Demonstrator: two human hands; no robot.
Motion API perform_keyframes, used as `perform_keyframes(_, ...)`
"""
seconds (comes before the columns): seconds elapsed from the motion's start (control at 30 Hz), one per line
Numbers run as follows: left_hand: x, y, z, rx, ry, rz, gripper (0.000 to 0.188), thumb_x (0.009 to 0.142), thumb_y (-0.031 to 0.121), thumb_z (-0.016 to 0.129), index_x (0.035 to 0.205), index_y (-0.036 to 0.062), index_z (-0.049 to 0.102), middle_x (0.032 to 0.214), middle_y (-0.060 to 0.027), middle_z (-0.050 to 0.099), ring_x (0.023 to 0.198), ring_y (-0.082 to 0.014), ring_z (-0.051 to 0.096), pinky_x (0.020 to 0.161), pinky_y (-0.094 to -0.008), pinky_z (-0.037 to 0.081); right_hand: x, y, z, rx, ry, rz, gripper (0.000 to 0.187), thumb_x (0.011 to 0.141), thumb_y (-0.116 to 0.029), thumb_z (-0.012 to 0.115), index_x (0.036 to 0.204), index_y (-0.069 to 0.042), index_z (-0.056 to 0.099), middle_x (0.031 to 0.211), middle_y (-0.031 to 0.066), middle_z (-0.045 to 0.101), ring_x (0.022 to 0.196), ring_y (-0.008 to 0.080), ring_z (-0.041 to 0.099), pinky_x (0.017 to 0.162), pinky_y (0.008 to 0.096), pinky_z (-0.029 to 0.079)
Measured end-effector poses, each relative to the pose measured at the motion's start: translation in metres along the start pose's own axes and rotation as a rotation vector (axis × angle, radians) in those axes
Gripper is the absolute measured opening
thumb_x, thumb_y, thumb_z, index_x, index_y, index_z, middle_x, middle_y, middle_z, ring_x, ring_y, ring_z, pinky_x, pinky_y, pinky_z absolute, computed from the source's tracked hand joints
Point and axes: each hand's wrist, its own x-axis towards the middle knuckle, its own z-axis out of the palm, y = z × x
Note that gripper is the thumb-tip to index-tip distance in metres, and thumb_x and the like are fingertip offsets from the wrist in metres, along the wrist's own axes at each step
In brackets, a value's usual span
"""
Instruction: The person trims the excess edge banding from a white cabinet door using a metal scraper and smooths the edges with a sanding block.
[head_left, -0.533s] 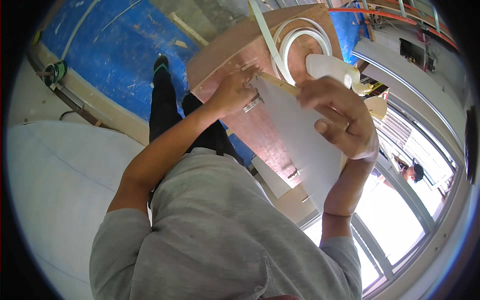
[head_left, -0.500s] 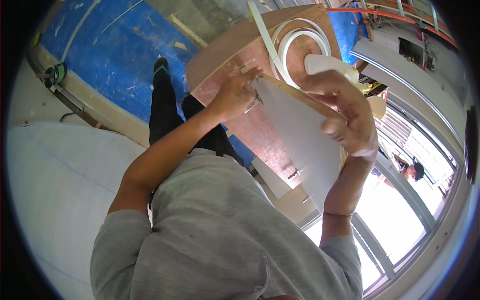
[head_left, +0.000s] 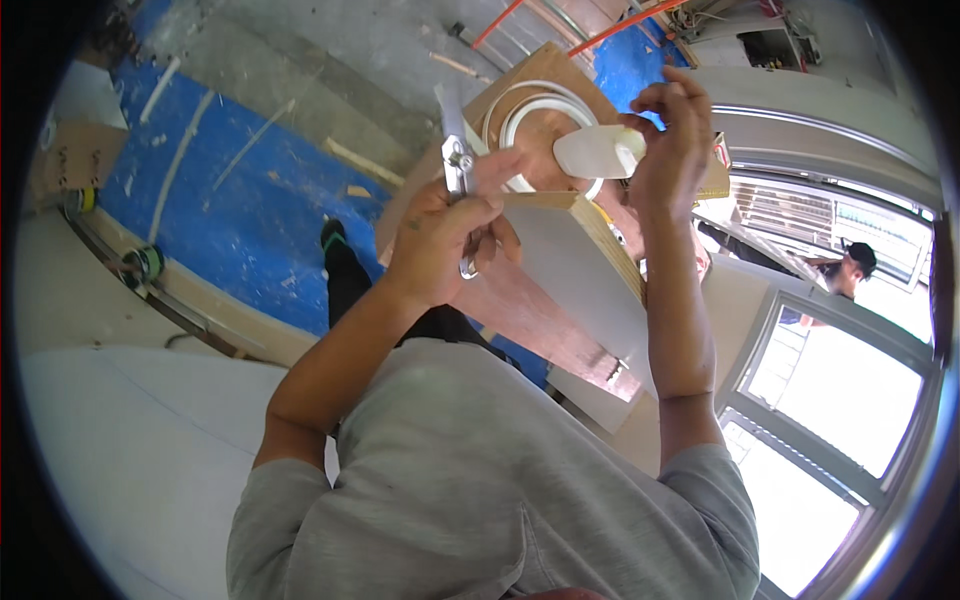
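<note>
My left hand (head_left: 445,240) is shut on a slim metal cutting tool (head_left: 458,168) that points upward, just over the top edge of a white panel (head_left: 575,285) with a raw plywood edge. My right hand (head_left: 672,125) is raised above the panel. Its fingers pinch the end of a flat white strip (head_left: 592,152). A coil of the same white strip (head_left: 525,112) lies behind on a brown wooden board (head_left: 520,310). The panel stands tilted between my two forearms.
Blue floor covering (head_left: 240,200) with loose wood offcuts lies to the left. My black shoe (head_left: 335,242) stands beside the board. A window frame (head_left: 830,400) fills the right, with another person (head_left: 850,268) beyond it. Orange pipes (head_left: 620,20) run at the top.
My right hand has lifted off the panel's edge and risen with the white strip. My left hand has moved up to the panel's top edge, and the metal tool shows in it.
</note>
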Motion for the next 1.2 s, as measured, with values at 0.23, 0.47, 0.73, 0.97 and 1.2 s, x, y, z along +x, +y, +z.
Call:
perform_keyframes(0.23, -0.024, 0.009, 0.061, 0.035, -0.111, -0.002, 0.063, 0.098, 0.015, 0.056, 0.156, 0.0002, 0.039, 0.148, -0.0176, 0.056, 0.060, -0.0119, 0.061, 0.045, -0.0237, 0.041, 0.008, 0.025, -0.012, 0.066, -0.010, -0.110, 0.035, 0.099, -0.020, 0.054, 0.127, 0.001, 0.058, 0.095, 0.0086, 0.062, 0.080, 0.0158, 0.061, 0.070, 0.0309, 0.054)
perform_keyframes(0.47, 0.020, 0.001, 0.053, 0.722, 0.115, 0.246, 0.051, 0.096, 0.019, 0.074, 0.141, 0.0028, 0.059, 0.119, -0.0028, 0.071, 0.058, 0.0014, 0.038, 0.045, -0.0161, 0.028, 0.018, 0.024, 0.011, -0.162, 0.091, -0.110, 0.031, 0.093, -0.020, 0.058, 0.121, -0.006, 0.061, 0.093, 0.0219, 0.069, 0.091, 0.0403, 0.067, 0.079, 0.0512, 0.052)
perform_keyframes(0.73, 0.032, -0.030, 0.035, 0.884, 0.120, 0.306, 0.031, 0.098, 0.015, 0.071, 0.126, 0.0045, 0.064, 0.085, 0.0051, 0.059, 0.056, -0.0012, 0.039, 0.046, -0.0175, 0.029, 0.026, 0.021, -0.019, -0.267, -0.115, -0.149, 0.032, 0.087, -0.018, 0.062, 0.116, -0.007, 0.067, 0.099, 0.0193, 0.072, 0.101, 0.0382, 0.069, 0.088, 0.0486, 0.054)
perform_keyframes(0.97, 0.010, -0.016, 0.037, 0.910, 0.060, 0.311, 0.034, 0.099, 0.025, 0.073, 0.124, 0.0047, 0.064, 0.080, 0.0032, 0.057, 0.053, -0.0028, 0.040, 0.043, -0.0192, 0.029, -0.087, -0.076, -0.201, -0.210, 0.188, -0.460, 0.027, 0.091, -0.016, 0.069, 0.115, -0.004, 0.069, 0.109, 0.0136, 0.070, 0.101, 0.0303, 0.070, 0.088, 0.0409, 0.055)
perform_keyframes(1.2, 0.016, -0.017, 0.049, 0.941, 0.023, 0.252, 0.036, 0.097, 0.031, 0.075, 0.121, 0.0049, 0.064, 0.075, 0.0041, 0.052, 0.054, -0.0034, 0.039, 0.043, -0.0204, 0.028, -0.286, -0.004, -0.331, -0.096, 1.158, -0.194, 0.014, 0.100, -0.006, 0.061, 0.112, -0.004, 0.067, 0.103, 0.0035, 0.070, 0.090, 0.0104, 0.067, 0.078, 0.0277, 0.056)
